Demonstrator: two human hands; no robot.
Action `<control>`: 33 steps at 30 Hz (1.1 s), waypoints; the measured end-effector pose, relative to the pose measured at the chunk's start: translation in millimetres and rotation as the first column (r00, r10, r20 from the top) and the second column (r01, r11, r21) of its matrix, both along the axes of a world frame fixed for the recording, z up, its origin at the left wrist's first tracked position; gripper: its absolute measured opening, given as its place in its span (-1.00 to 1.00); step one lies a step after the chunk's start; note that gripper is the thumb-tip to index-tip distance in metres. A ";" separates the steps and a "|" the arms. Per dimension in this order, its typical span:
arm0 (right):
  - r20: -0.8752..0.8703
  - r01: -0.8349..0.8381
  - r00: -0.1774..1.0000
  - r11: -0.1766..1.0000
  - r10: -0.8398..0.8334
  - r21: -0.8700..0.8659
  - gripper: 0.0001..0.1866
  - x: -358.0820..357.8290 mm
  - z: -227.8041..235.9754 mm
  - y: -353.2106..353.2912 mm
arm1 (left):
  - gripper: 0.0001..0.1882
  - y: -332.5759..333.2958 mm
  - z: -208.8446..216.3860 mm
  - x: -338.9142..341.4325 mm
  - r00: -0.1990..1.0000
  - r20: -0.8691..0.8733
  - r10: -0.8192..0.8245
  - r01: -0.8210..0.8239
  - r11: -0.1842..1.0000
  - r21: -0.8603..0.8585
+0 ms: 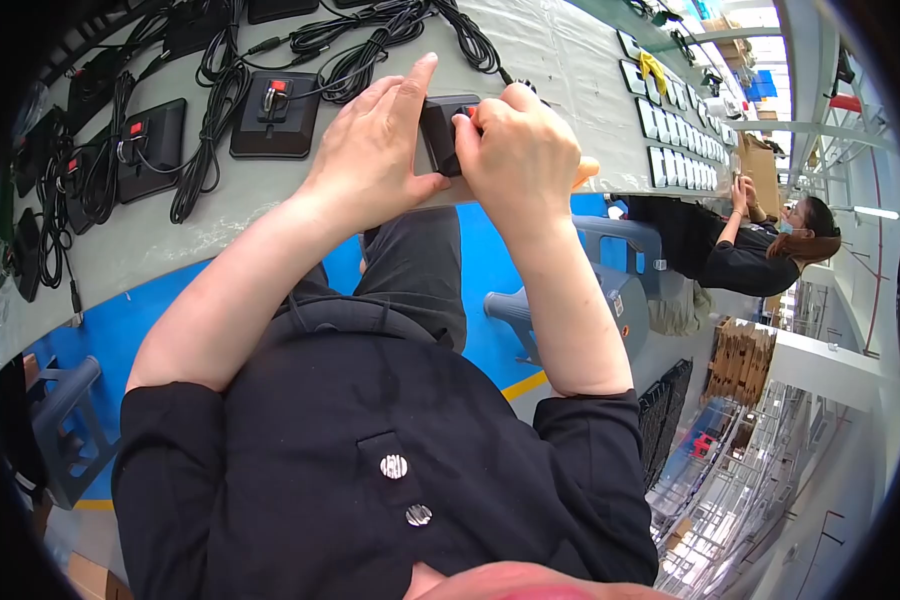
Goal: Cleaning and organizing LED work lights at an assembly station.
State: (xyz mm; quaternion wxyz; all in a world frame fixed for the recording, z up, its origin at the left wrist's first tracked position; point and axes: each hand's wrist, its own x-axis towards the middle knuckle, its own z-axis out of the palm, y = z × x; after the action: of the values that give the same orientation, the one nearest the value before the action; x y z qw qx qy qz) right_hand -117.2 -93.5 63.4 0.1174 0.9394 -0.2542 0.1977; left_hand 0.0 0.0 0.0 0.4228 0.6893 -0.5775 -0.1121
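Hands meet at the table's (pixel 530 70) near edge, both clamped on 1 black switch box (pixel 442 125): left hand (pixel 375 150) cups its left end, right hand (pixel 515 150) pinches the right, equally near, long axis toward the cords (pixel 370 40).

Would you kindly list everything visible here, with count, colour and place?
black switch box: one, black with a red part, held at the table edge
finished switch boxes: several, black with red switches, far left of table
coiled cables: several, black, beside the boxes
table: one, grey, across the top
small panels: rows, dark with pale edges, far right
stool: one, grey, on blue floor
co-worker: one, dark clothes, at right
left hand: fingers on the box
right hand: fingers on the box
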 end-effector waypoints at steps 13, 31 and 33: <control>0.384 -0.197 0.923 0.878 0.016 0.436 -0.62 -55.9 19.8 -23.0 | -0.40 -16.3 46.7 -6.7 0.850 0.526 -0.022 -0.083 0.981 0.175; 0.752 -0.540 0.656 0.736 0.065 0.408 -0.72 -164.1 137.2 33.7 | -0.28 -7.3 80.3 37.2 0.794 0.584 -0.170 -0.154 0.872 0.464; 0.764 -0.501 0.642 0.784 0.054 0.366 -0.72 -184.7 138.9 49.4 | -0.28 -3.5 77.7 37.9 0.795 0.581 -0.172 -0.134 0.885 0.445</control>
State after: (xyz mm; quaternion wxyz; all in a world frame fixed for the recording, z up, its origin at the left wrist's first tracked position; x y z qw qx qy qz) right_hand -301.9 -44.2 202.3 -0.2990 0.8052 -0.1693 0.4834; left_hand 37.9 -3.5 77.7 0.0371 0.7628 -0.6450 -0.0250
